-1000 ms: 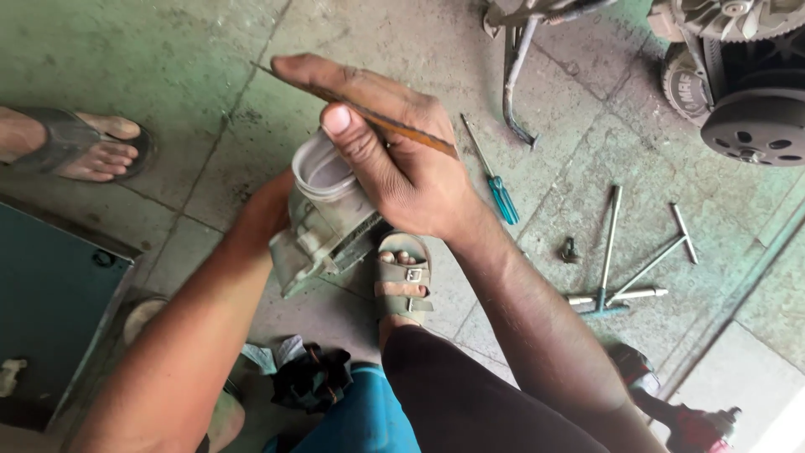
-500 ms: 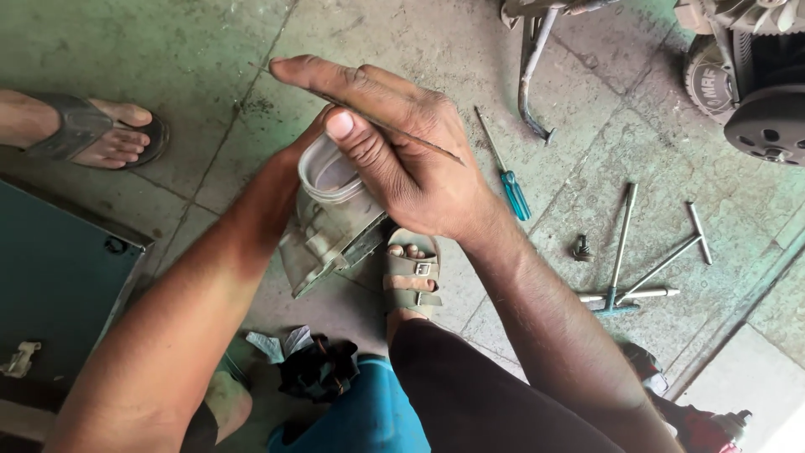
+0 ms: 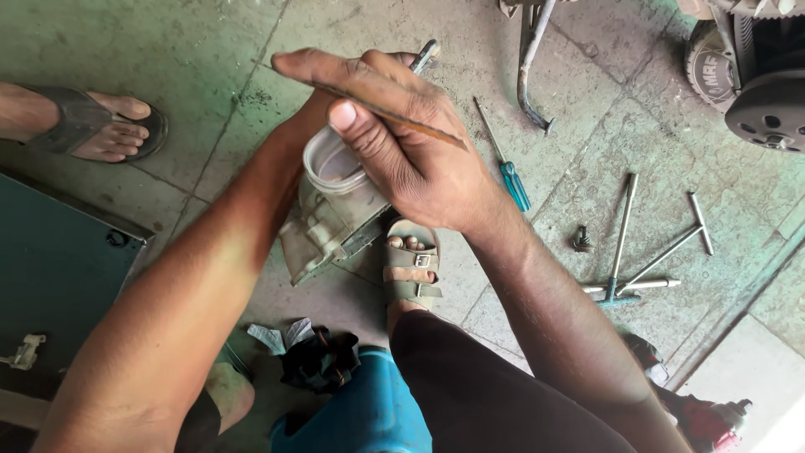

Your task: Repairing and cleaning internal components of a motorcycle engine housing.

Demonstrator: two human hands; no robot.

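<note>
Grey metal housing [image 3: 331, 214] sits above the concrete floor [image 3: 168, 50], left hand [image 3: 306, 126] gripping behind it; right hand [image 3: 402, 143] pinches a thin rod [image 3: 394, 113] over its round rim, bare floor all around.

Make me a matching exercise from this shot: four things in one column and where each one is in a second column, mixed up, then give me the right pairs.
Things
1. thin rusty rod
2. blue-handled screwdriver
3. grey metal engine part
4. dark flip-flop

Places
A. on a foot at the left edge
B. lying on the floor beside the right wrist
C. held up from behind by the left hand
D. across the fingers of the right hand

Pairs: 1-D, 2-B, 3-C, 4-A
</note>
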